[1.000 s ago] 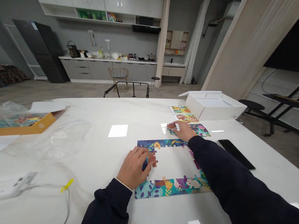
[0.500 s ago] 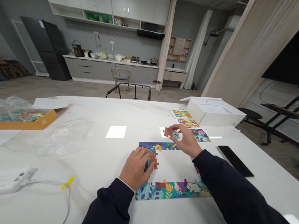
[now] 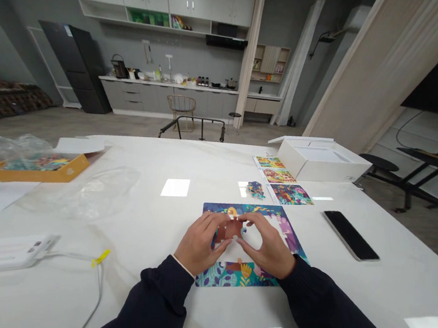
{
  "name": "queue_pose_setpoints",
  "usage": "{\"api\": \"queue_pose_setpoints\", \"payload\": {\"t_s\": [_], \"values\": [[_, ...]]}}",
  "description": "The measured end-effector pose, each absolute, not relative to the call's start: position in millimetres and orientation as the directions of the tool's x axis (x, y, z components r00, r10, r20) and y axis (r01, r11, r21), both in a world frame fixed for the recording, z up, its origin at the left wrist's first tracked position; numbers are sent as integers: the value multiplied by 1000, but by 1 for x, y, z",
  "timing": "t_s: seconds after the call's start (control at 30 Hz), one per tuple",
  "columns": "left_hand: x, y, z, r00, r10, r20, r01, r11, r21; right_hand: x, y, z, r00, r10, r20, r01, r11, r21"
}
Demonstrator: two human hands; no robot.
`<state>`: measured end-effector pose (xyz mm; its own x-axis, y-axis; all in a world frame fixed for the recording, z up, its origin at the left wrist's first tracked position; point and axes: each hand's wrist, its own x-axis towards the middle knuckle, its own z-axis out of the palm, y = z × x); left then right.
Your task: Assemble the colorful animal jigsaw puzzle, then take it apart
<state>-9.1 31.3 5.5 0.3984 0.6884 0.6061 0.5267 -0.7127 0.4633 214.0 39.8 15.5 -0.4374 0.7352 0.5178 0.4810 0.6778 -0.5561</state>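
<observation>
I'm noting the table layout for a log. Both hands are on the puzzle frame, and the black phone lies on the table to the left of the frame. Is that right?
Not quite. The head view shows the black phone on the table to the right of the puzzle frame, not the left. The left hand and right hand are indeed on the frame.

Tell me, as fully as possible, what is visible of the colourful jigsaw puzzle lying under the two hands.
The jigsaw puzzle lies flat on the white table and looks like printed cardboard. It is unfinished: only its rectangular border is assembled, showing leaves, flowers and purple shapes on dark blue, while the middle is bare. The left hand and the right hand rest over it, their fingers holding a brown piece inside the frame. The right wrist hides its near right corner.
</observation>
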Motion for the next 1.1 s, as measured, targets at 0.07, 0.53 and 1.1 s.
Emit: {"api": "queue_pose_setpoints", "payload": {"t_s": [0.07, 0.53, 1.1], "values": [[-9, 32, 3, 392, 691, 607, 520, -711, 474, 214, 39, 14, -448, 731, 515, 473, 683, -556], [-11, 32, -1, 383, 696, 607, 518, -706, 483, 214, 38, 12, -458, 727, 512, 459, 687, -564], [-6, 29, 2, 387, 763, 518, 511, -645, 568, 211, 36, 11, -425, 708, 564, 485, 704, -518]]}}
